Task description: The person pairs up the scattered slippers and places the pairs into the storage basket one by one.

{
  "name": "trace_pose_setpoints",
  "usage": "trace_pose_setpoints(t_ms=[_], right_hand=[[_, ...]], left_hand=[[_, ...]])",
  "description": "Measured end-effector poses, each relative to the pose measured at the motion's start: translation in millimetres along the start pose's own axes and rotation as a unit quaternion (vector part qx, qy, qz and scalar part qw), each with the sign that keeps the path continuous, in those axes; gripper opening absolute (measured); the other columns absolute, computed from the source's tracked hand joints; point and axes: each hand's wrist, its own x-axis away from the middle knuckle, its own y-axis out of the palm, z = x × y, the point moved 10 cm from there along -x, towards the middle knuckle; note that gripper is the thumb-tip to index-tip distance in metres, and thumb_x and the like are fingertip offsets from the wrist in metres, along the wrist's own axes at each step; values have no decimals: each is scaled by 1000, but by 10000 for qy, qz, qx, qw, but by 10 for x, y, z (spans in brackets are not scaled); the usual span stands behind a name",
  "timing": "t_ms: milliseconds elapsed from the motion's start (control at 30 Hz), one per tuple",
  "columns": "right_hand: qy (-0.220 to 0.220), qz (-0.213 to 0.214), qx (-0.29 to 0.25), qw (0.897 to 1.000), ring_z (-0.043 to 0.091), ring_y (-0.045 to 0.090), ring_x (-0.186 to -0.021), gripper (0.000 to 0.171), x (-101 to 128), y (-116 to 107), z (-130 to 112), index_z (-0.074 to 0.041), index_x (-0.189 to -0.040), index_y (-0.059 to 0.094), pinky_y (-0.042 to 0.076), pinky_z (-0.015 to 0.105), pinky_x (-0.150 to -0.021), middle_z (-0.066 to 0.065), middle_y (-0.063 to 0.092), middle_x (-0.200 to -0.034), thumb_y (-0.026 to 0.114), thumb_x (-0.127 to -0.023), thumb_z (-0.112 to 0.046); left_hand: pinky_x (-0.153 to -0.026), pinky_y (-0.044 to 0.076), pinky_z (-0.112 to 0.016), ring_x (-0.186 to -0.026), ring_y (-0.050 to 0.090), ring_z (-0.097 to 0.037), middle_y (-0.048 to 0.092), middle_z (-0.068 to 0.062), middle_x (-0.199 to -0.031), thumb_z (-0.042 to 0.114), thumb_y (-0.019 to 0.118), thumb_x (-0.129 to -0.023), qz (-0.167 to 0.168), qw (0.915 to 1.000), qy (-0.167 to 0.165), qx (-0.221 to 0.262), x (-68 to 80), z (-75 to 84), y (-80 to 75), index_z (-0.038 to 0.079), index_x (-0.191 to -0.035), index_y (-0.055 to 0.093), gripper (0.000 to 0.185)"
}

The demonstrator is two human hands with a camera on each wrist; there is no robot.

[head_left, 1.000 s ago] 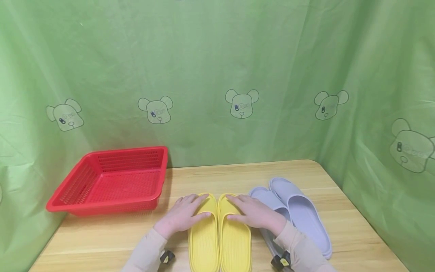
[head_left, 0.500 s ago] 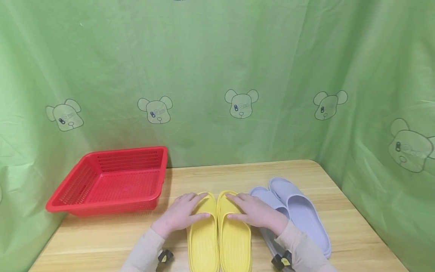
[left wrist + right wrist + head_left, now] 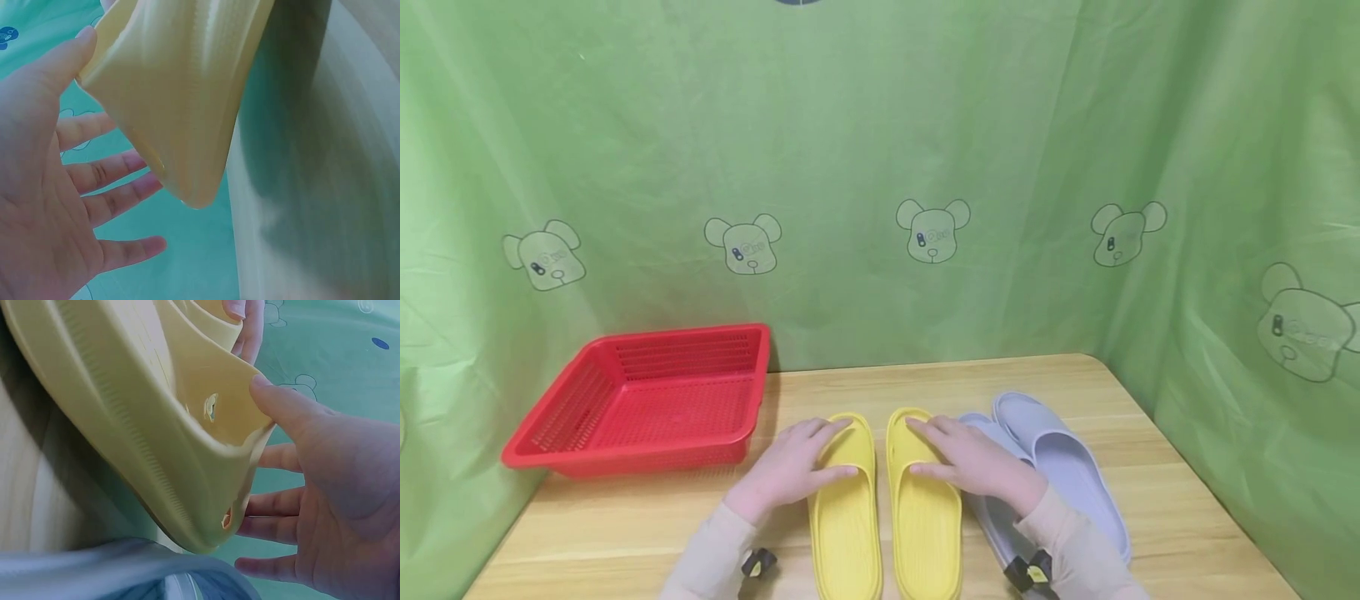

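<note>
Two yellow slippers lie side by side with a narrow gap between them, toes away from me. My left hand (image 3: 786, 467) grips the strap of the left yellow slipper (image 3: 847, 533), its thumb at the strap's back edge and a finger near the toe opening. On the right yellow slipper (image 3: 927, 533), my right hand (image 3: 981, 462) holds the strap in the same way. Seen from the left wrist, the thumb (image 3: 65, 62) touches the strap's rim and the other fingers reach along its far side. In the right wrist view, the thumb (image 3: 287, 406) presses the strap edge.
A pair of pale lavender slippers (image 3: 1078, 471) lies to the right, partly under my right forearm. A red plastic basket (image 3: 752, 417) stands at the back left of the wooden table (image 3: 865, 383). A green curtain (image 3: 842, 300) hangs behind and at both sides.
The yellow slippers, side by side and touching before, have come apart and moved slightly forward. Each hand has shifted outward with its slipper.
</note>
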Motion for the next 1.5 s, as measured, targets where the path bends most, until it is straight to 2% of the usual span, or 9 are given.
trace_pose_setpoints(t_ms=[167, 367, 533, 667, 800, 1100, 1300, 1500], right_hand=[[20, 135, 40, 9999, 31, 62, -110, 72, 4, -78, 27, -10, -147, 42, 50, 49, -96, 16, 59, -126, 55, -92, -55], [-34, 401, 280, 9988, 27, 63, -105, 73, 21, -179, 51, -10, -146, 44, 52, 45, -93, 11, 61, -121, 57, -91, -56], [52, 427, 84, 9990, 32, 59, -114, 75, 31, -217, 98, -10, -148, 41, 48, 50, -100, 16, 58, -127, 59, -90, -54], [209, 383, -248, 9987, 42, 51, -125, 76, 48, -236, 149, -11, -149, 38, 42, 58, -105, 23, 51, -136, 60, -90, -53], [268, 420, -363, 9981, 46, 46, -129, 77, 65, -267, 177, -12, -150, 37, 38, 62, -106, 27, 47, -140, 62, -89, -52], [192, 647, -274, 9973, 46, 46, -130, 78, 84, -381, 196, -13, -149, 38, 38, 61, -107, 25, 47, -141, 64, -87, -52], [339, 660, -354, 9966, 44, 44, -132, 80, 107, -433, 234, -15, -150, 37, 37, 61, -108, 24, 45, -144, 64, -86, -54], [379, 772, -308, 9958, 43, 46, -132, 79, 116, -492, 252, -15, -149, 38, 38, 60, -107, 24, 45, -144, 64, -86, -55]], left_hand=[[-102, 46, -46, -117, 60, -24, 62, -4, -126, 70, 55, -84, 183, 9996, 39, -195, 13, -15, -83, 24, -143, 48, 75], [-100, 47, -47, -117, 59, -25, 62, -5, -126, 68, 57, -84, 300, 9994, 69, -168, 28, -13, -193, 24, -142, 49, 74], [-97, 49, -46, -115, 60, -23, 63, -3, -125, 68, 57, -84, 414, 9986, 99, -312, 41, -32, -257, 24, -142, 49, 74], [-99, 48, -48, -117, 60, -24, 62, -3, -127, 68, 58, -83, 438, 9986, 68, -295, 55, -55, -301, 25, -143, 48, 74], [-100, 47, -49, -119, 59, -26, 61, -4, -131, 68, 57, -83, 452, 9986, 8, -269, 63, -81, -337, 25, -143, 48, 75], [-100, 48, -47, -119, 59, -25, 60, -4, -130, 65, 61, -83, 652, 9975, -23, -259, 91, -120, -432, 23, -143, 49, 74], [-97, 49, -47, -116, 59, -25, 60, -4, -130, 64, 62, -83, 760, 9967, -54, -295, 103, -145, -492, 23, -143, 49, 74], [-95, 51, -47, -116, 60, -26, 60, -5, -132, 61, 65, -82, 1010, 9942, -99, -346, 124, -166, -585, 22, -141, 51, 72]])
